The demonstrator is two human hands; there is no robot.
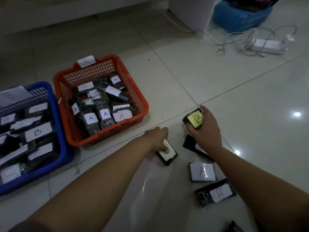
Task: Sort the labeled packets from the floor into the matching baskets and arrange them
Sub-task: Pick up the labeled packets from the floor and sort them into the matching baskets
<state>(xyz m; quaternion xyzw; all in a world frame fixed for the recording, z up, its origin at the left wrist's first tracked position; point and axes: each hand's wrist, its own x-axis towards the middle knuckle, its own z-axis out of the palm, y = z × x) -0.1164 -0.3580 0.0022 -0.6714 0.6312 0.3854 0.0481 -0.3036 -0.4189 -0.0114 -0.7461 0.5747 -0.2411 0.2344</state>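
Fingers of the right hand (204,127) curl round a yellow-labelled B packet (194,119), lifted just off the floor tiles (234,91). The left hand (158,139) grips a white-labelled packet (167,152), apparently a B, low by the floor. Both probably belong in the blue basket (55,104), far left beyond the orange A basket (142,99). Carrying them over the orange rim and laying them flat, labels up, beside the stacked B packets would serve best. An A packet (202,171) and another B packet (217,192) lie near the right forearm.
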